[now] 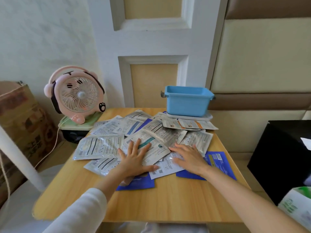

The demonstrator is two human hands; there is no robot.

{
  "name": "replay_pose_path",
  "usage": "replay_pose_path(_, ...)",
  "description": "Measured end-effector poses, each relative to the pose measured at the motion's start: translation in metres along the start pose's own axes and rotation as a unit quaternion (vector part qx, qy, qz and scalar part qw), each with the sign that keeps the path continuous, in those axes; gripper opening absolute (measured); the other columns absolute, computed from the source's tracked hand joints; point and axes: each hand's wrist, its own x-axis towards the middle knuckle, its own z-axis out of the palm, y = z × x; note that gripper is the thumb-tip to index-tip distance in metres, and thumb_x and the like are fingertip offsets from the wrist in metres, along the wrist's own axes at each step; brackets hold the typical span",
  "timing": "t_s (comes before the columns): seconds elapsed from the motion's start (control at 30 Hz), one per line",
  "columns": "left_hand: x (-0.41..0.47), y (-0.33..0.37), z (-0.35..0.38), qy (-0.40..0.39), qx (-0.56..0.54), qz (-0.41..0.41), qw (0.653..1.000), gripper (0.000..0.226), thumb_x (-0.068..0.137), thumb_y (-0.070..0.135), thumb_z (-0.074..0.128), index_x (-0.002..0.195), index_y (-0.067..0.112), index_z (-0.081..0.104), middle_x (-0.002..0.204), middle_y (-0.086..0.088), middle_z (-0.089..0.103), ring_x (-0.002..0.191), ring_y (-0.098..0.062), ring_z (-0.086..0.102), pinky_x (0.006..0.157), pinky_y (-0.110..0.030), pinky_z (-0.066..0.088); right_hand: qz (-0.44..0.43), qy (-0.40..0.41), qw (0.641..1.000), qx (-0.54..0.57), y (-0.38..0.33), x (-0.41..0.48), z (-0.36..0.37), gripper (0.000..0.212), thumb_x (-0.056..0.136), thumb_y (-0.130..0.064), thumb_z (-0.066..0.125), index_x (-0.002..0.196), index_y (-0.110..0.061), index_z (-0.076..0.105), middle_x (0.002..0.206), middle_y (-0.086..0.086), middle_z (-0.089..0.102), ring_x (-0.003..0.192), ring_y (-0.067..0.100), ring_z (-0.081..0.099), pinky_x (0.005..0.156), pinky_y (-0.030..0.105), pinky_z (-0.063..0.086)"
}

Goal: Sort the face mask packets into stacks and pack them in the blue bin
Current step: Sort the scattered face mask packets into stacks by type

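A loose heap of face mask packets (107,145) covers the middle of the wooden table (168,202); most are silver-white, some have orange print (190,123), and several are dark blue (218,158). My left hand (134,160) lies flat with spread fingers on a packet bearing a teal stripe (146,143). My right hand (188,157) rests flat on white packets just to the right. The blue bin (187,101) stands empty at the table's far right, on a white lid (190,117).
A pink fan (75,95) sits on a green-lidded container left of the table, with a cardboard box (21,118) further left. A black box (282,157) stands to the right, and a white-green package (296,207) lies at the lower right. A white panelled door is behind.
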Motion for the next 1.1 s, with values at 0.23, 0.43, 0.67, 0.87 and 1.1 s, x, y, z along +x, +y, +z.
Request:
replay_pose_path(0.23,0.011,-0.006,0.013,0.033,0.017,0.009,0.999,0.110,0.043,0.098,0.002,0.137,0.047,-0.024,0.154,-0.001,-0.027,0.141,-0.029,-0.023,0.106,-0.066,-0.010,0.076,0.125,0.985,-0.094,0.019,0.097,-0.040,0.062,0.089,-0.025,0.059,0.144,-0.030,0.032,0.152,0.002,0.029,0.141,0.023,0.022,0.117,0.044,0.014)
replay_pose_path(0.43,0.009,-0.011,0.005,0.040,-0.055,0.043,0.997,0.116,0.042,0.100,-0.004,0.143,0.043,-0.012,0.149,-0.001,-0.032,0.135,-0.018,-0.031,0.109,-0.057,-0.019,-0.024,0.252,0.960,-0.118,0.004,0.101,-0.039,0.026,0.094,-0.019,0.048,0.072,-0.015,0.062,0.065,-0.002,0.061,0.062,0.014,0.056,0.115,0.047,0.025)
replay_pose_path(0.67,-0.021,-0.005,-0.011,0.075,-0.227,0.045,0.970,0.126,0.044,0.101,0.013,0.149,0.030,0.014,0.158,0.004,-0.003,0.140,-0.005,-0.016,0.112,-0.048,-0.020,-0.001,0.181,0.983,-0.022,-0.005,0.061,-0.064,0.021,0.096,-0.021,0.045,0.108,-0.020,0.062,0.116,-0.005,0.062,0.107,0.016,0.057,0.081,0.030,0.042)
replay_pose_path(0.87,-0.054,-0.008,-0.001,0.055,-0.065,-0.026,0.996,0.121,0.048,0.097,0.001,0.149,0.031,0.011,0.158,0.002,-0.007,0.145,-0.023,-0.012,0.111,-0.057,-0.011,0.044,0.084,0.995,0.043,-0.001,0.031,-0.019,0.029,0.093,-0.019,0.052,0.121,-0.024,0.059,0.150,-0.002,0.033,0.136,0.017,0.035,0.106,0.033,0.036)
replay_pose_path(1.1,-0.059,-0.006,0.022,0.095,-0.010,-0.045,0.994,0.124,0.043,0.089,-0.027,0.149,0.035,0.006,0.157,0.007,0.004,0.145,-0.018,-0.001,0.114,-0.051,-0.006,-0.012,0.030,0.999,-0.019,0.005,-0.010,0.016,0.044,0.101,-0.028,0.032,0.145,-0.027,0.033,0.156,-0.003,0.022,0.143,0.016,0.022,0.118,0.034,0.011)
